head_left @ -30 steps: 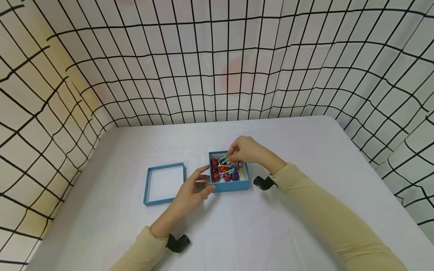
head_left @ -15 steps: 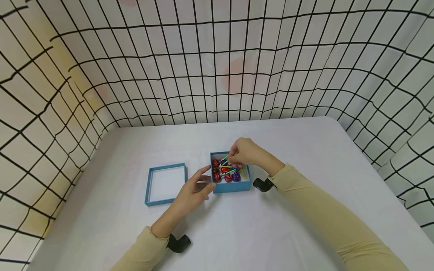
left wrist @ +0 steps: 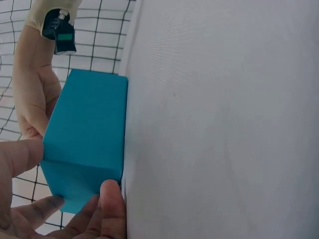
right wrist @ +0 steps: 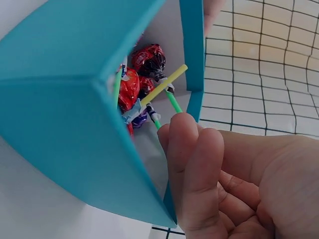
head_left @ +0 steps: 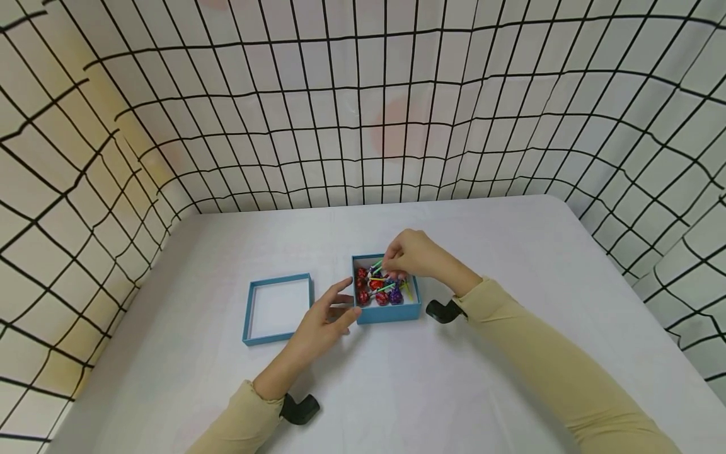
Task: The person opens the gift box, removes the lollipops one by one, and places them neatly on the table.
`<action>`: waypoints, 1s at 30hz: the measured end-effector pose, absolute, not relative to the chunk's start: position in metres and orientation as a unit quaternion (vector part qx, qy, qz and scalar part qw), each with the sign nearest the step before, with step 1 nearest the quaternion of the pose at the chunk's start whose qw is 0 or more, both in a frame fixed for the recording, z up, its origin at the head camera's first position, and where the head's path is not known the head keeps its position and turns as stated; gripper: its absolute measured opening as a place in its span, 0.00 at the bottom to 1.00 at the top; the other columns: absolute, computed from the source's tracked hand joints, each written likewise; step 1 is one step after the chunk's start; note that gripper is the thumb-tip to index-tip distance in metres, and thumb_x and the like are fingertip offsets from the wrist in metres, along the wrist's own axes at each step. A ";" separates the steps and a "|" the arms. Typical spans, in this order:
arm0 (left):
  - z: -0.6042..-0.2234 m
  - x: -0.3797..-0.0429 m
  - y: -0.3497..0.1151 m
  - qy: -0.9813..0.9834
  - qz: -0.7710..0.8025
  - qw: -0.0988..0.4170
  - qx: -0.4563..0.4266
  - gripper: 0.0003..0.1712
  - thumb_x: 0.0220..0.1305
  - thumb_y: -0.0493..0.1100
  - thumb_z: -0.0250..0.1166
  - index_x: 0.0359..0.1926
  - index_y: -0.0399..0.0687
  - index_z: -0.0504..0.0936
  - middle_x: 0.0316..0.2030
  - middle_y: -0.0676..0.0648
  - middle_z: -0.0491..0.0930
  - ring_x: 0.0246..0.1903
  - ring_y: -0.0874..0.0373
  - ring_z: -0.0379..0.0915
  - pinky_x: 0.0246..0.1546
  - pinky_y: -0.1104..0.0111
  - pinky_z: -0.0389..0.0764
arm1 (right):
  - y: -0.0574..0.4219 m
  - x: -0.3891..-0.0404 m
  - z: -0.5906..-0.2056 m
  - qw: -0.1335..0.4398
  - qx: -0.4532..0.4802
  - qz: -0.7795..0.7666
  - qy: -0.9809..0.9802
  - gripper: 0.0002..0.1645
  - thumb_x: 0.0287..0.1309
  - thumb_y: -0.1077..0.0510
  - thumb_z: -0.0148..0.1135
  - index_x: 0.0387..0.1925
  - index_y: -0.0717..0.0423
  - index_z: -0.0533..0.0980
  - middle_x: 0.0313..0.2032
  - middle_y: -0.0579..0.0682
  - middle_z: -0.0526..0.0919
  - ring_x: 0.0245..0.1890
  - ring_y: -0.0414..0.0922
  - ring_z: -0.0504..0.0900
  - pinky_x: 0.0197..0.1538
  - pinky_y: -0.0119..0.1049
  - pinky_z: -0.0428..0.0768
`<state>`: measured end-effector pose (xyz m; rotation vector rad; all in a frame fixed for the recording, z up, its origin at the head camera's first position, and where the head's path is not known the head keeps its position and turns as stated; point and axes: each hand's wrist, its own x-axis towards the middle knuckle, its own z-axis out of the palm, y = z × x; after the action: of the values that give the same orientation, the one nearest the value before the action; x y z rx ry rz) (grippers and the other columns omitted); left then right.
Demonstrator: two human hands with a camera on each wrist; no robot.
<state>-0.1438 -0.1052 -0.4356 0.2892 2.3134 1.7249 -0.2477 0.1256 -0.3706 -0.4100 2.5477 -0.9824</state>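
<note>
A blue box (head_left: pixel 390 313) with a white inside stands on the table, holding several lollipops (head_left: pixel 363 296) in red and purple wrappers with green and yellow sticks. My left hand (head_left: pixel 317 325) touches the box's left side with extended fingers; the thumb lies at its near left corner, as the left wrist view shows on the blue wall (left wrist: pixel 89 119). Over the far right part of the box, my right hand (head_left: pixel 415 253) pinches a green lollipop stick with thumb and fingertips. In the right wrist view, the fingertips (right wrist: pixel 182 130) hide part of that stick, near a yellow stick (right wrist: pixel 164 84).
A shallow blue-rimmed lid (head_left: pixel 278 309) lies with its white inside up, left of the box. The table (head_left: pixel 482 391) has a white cover. Black grid netting (head_left: pixel 380 123) rises behind and at both sides.
The box and lid appear slightly further right in the head view than a second ago, along with the whole scene. The right hand dipped slightly toward the lollipops; the left hand keeps its place at the box.
</note>
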 end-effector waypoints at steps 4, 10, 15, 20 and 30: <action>-0.436 -0.143 -0.104 0.793 0.589 0.117 0.100 0.37 0.70 0.45 0.65 0.75 0.57 0.62 0.59 0.37 0.78 0.51 0.45 0.81 0.40 0.58 0.86 | 0.131 -0.246 -0.368 0.182 -0.144 -0.360 0.903 0.10 0.64 0.57 0.66 0.38 0.60 0.86 0.28 0.53 0.89 0.28 0.46 0.87 0.37 0.38 0.85; -0.436 -0.142 -0.103 0.796 0.587 0.116 0.092 0.36 0.70 0.45 0.65 0.75 0.59 0.63 0.59 0.37 0.78 0.51 0.46 0.81 0.40 0.59 0.86 | 0.141 -0.244 -0.365 0.162 -0.156 -0.378 0.898 0.12 0.66 0.56 0.66 0.40 0.62 0.85 0.29 0.53 0.89 0.32 0.51 0.88 0.38 0.39 0.86; -0.436 -0.141 -0.103 0.795 0.588 0.116 0.087 0.36 0.70 0.45 0.65 0.75 0.59 0.63 0.59 0.39 0.78 0.50 0.47 0.81 0.40 0.59 0.86 | 0.151 -0.244 -0.361 0.147 -0.149 -0.405 0.890 0.13 0.67 0.56 0.65 0.41 0.63 0.85 0.30 0.52 0.88 0.33 0.51 0.88 0.42 0.45 0.87; -0.438 -0.140 -0.102 0.801 0.581 0.117 0.086 0.37 0.70 0.45 0.65 0.76 0.60 0.62 0.59 0.40 0.78 0.51 0.47 0.82 0.41 0.61 0.86 | 0.164 -0.245 -0.359 0.134 -0.132 -0.430 0.883 0.11 0.67 0.55 0.65 0.41 0.60 0.85 0.30 0.52 0.88 0.32 0.46 0.88 0.43 0.42 0.88; -0.438 -0.141 -0.104 0.804 0.577 0.120 0.081 0.37 0.70 0.48 0.65 0.76 0.64 0.61 0.59 0.42 0.77 0.51 0.50 0.82 0.44 0.61 0.86 | 0.198 -0.246 -0.351 0.114 -0.108 -0.449 0.880 0.14 0.68 0.55 0.64 0.45 0.63 0.83 0.37 0.58 0.89 0.33 0.43 0.87 0.42 0.33 0.87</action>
<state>-0.1409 -0.1039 -0.4381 0.2353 2.3488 1.6871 -0.2459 0.1980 -0.3508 -0.3154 2.5799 -1.3168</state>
